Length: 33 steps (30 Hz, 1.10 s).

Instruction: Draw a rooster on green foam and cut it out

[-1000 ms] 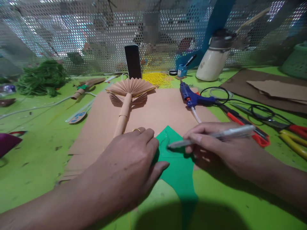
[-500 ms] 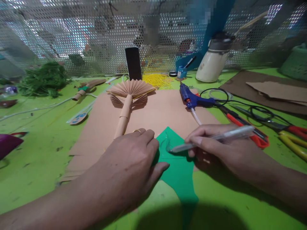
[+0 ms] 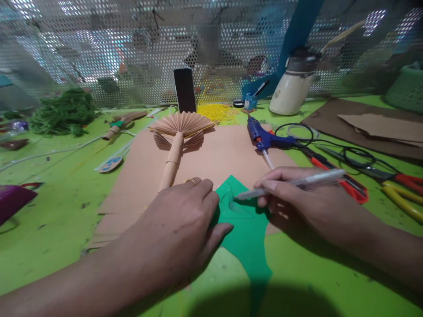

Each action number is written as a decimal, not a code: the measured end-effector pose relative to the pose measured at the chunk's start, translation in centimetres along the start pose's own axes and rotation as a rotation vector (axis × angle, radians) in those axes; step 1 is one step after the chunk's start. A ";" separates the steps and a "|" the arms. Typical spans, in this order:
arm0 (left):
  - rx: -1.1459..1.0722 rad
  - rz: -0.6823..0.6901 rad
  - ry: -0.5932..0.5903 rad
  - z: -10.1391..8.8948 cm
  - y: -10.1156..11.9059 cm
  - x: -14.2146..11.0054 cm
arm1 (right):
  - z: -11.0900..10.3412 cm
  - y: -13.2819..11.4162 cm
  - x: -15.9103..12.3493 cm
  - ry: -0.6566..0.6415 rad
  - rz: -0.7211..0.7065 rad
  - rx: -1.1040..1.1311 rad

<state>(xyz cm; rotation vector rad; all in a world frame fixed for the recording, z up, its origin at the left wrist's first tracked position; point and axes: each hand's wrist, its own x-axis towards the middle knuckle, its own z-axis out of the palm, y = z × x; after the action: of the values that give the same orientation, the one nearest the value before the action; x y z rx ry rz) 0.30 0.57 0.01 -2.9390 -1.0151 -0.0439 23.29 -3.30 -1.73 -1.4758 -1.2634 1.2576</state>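
Observation:
My right hand [image 3: 297,198] is closed round a pen [image 3: 300,181] with a pale, greyish barrel. The pen's tip is at a sheet of green paper [image 3: 246,242] that bears dark curved lines and one straight line near its pointed top. My left hand [image 3: 185,220] presses on the paper's left side, fingers bent and thumb lying across its edge. Its fingertips are partly hidden. Beyond it a pleated brown paper fan [image 3: 183,123] has a rolled paper stem [image 3: 173,158], whose lower end is near my left fingers. Under these lies a large brown paper sheet [image 3: 214,152].
A blue glue gun [image 3: 264,136] lies beyond my right hand, with a red cutter [image 3: 353,187] and scissors [image 3: 401,198] to the right. A phone [image 3: 185,90] stands at the back, near yellow strands [image 3: 216,113]. A white flask [image 3: 292,90] stands behind the glue gun.
The pen tip has moved slightly up on the green paper, and more dark lines show there. My left hand stays in place on the paper.

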 end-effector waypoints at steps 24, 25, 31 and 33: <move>-0.015 -0.001 0.004 0.0 0.0 0.1 | 0.4 0.0 -0.2 -0.078 -0.115 -0.064; -0.017 -0.005 0.002 0.0 0.0 0.1 | 0.3 0.1 -0.2 -0.071 -0.103 -0.050; -0.009 -0.007 -0.018 -0.1 0.1 -0.1 | 0.4 0.7 0.2 0.039 -0.061 -0.005; -0.009 -0.011 -0.023 -0.2 0.1 0.0 | 0.5 0.6 0.1 0.033 -0.067 -0.003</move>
<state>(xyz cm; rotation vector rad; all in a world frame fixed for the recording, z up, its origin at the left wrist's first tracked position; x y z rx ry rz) 0.37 0.48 0.20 -2.9482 -1.0372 -0.0152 22.93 -3.29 -2.47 -1.4391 -1.2833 1.1835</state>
